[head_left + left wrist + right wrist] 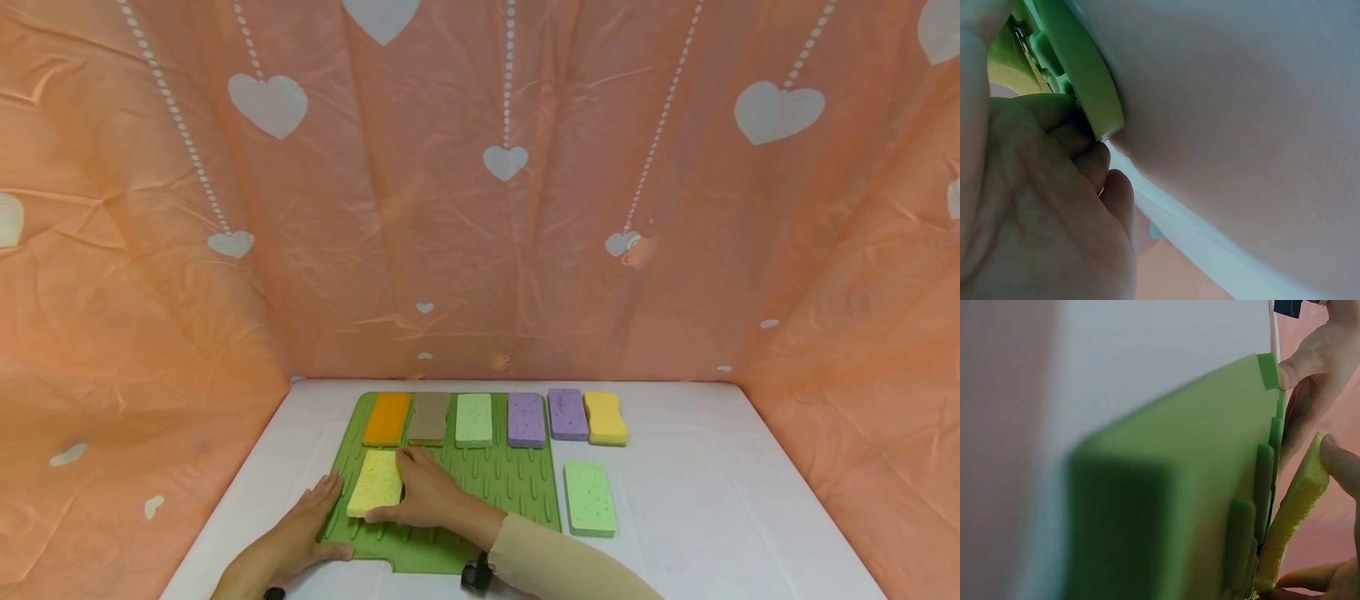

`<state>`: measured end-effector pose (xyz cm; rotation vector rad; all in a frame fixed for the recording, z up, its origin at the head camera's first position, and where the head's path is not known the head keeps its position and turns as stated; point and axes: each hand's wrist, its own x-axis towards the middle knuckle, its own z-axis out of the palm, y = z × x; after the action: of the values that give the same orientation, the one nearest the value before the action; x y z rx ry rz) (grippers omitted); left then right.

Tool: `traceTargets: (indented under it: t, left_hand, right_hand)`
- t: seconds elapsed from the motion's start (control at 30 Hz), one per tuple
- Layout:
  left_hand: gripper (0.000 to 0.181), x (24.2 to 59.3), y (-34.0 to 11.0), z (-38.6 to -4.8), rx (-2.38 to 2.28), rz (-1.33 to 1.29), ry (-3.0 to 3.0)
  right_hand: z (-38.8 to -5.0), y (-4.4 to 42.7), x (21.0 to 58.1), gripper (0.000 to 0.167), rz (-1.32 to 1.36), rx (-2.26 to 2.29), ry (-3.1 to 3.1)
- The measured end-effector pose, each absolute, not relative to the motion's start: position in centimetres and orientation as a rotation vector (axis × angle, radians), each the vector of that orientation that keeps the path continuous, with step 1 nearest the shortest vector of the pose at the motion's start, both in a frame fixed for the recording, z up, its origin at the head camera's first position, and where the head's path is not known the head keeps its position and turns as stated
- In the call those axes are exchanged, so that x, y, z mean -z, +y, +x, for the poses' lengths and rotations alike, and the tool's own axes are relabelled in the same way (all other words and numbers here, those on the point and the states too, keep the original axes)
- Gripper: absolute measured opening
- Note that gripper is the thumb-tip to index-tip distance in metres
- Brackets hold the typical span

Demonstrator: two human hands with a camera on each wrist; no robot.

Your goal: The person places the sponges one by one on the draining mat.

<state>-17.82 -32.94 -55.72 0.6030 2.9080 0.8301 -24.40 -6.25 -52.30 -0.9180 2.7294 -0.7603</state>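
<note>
My right hand (427,493) pinches a yellow sponge (373,483) between thumb and fingers, over the left part of a green ridged mat (517,492). In the right wrist view the sponge (1297,509) is tilted, its lower end close to the mat's ridges. My left hand (300,529) rests at the mat's left edge, fingers spread and relaxed. Seen in the left wrist view, the fingertips of that hand (1054,187) touch the mat's rim (1094,87). Along the mat's back lie an orange sponge (387,419), a grey-brown one (429,418), a pale green one (474,420) and a purple one (527,420).
Right of the mat, on the white table (697,492), lie another purple sponge (567,414) and another yellow one (606,417), side by side. A light green sponge (589,498) lies nearer the front. Orange-pink curtains (570,275) with hearts stand behind and at both sides.
</note>
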Motion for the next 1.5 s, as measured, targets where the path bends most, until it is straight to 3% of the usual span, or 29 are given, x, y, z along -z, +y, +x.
traceTargets:
  t: [0.37, 0.7, 0.93, 1.5]
  left_hand:
    - [0.125, 55.5, -32.8, -18.0, -0.890, 0.499, 2.838]
    - [0.123, 52.9, -31.8, -17.8, -0.801, 0.398, 2.779]
    - [0.126, 54.8, -32.7, -18.0, -0.893, 0.458, 2.802]
    - [0.122, 55.2, -32.9, -17.5, -0.910, 0.510, 2.831]
  right_hand:
    - [-24.8, -7.1, 52.7, 0.116, -0.925, 0.672, 2.750]
    - [-24.8, -7.5, 52.7, 0.116, -0.951, 0.597, 2.790]
    - [-24.7, -7.5, 52.5, 0.118, -0.939, 0.593, 2.776]
    - [-24.0, -4.3, 51.4, 0.103, -0.932, 0.785, 2.689]
